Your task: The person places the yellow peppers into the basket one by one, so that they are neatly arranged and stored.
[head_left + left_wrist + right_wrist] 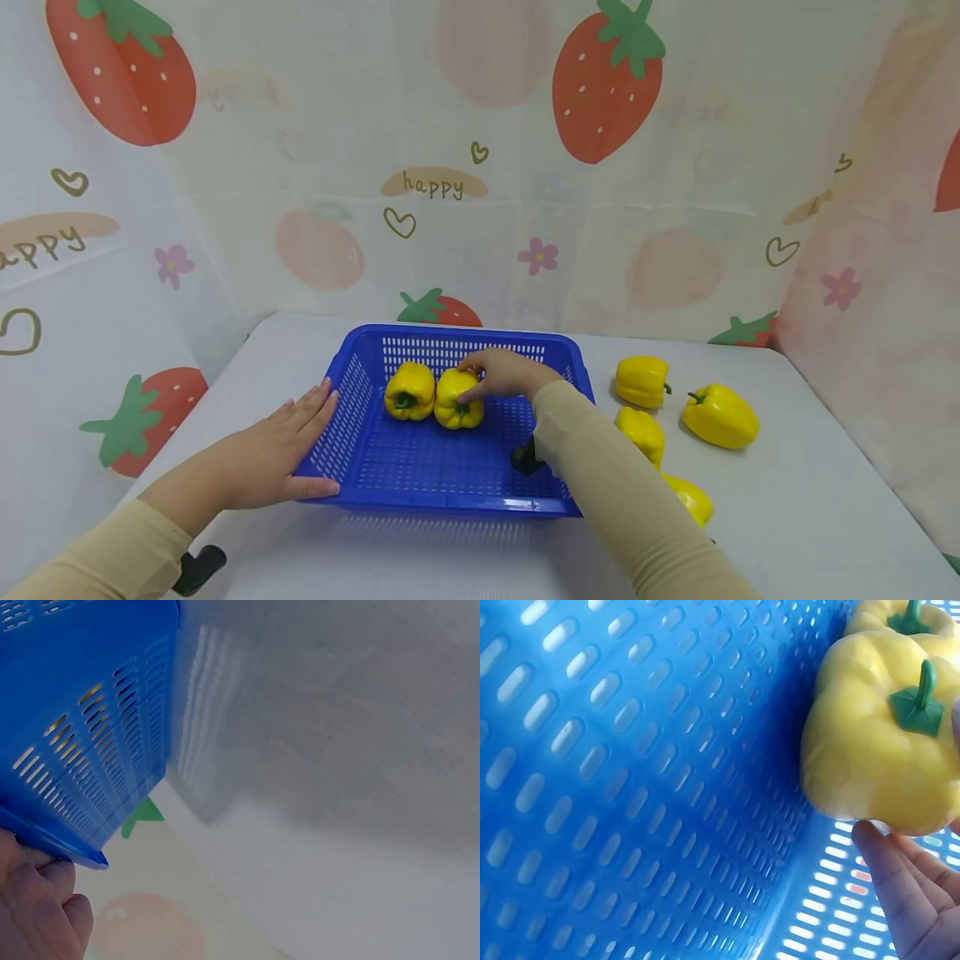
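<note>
My left hand [273, 454] rests on the left rim of a blue perforated basket [405, 498], fingers straight over the edge and thumb along the front corner. In the left wrist view, fingers [41, 896] lie against the rim beside the slotted wall. Inside the basket my right hand [502, 372] grips a yellow bell pepper [450, 414] with a green stem. Its fingertips [870, 840] press the pepper's side in the right wrist view; the thumb is mostly cut off there. Another yellow bell pepper [408, 390] sits just left of the held one, against the back wall.
Right of the basket, several yellow bell peppers lie on the white table [817, 467]: one at the back [641, 381], one farther right [722, 417], others partly behind my right sleeve [622, 492]. A strawberry-print curtain [480, 267] hangs behind the table and at both sides.
</note>
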The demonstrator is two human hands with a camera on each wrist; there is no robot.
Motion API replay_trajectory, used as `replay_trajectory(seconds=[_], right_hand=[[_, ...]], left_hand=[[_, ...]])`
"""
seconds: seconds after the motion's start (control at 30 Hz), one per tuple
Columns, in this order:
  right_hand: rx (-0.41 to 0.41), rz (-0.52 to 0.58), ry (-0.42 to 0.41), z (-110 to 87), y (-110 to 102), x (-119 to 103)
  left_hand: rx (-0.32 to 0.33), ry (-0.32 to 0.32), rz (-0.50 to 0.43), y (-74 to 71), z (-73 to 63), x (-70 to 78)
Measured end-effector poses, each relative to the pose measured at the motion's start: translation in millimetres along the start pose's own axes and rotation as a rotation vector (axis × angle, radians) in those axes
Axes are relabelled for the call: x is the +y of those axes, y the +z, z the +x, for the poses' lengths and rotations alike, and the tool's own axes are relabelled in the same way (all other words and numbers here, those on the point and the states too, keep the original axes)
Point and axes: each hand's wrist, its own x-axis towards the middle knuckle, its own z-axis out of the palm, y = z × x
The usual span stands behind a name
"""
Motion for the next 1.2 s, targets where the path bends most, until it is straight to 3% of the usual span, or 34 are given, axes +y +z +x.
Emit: replay_trajectory(seconds=[0.57, 0.9, 1.2], right_hand=[[-0.015, 0.065, 0.063, -5.9, -8.4, 3.6], [0.019, 0.106, 0.023, -9.2, -18.2, 4.1], [0.053, 0.092, -0.065, -17.4, -35.4, -2.8]], left_hand=[[0.004, 0.004, 0.007, -0.1, 1.2, -0.5], [-0.001, 0.0, 0.014, 1.5, 1.2, -0.7], [0.002, 0.002, 0.014, 0.6, 1.3, -0.7]])
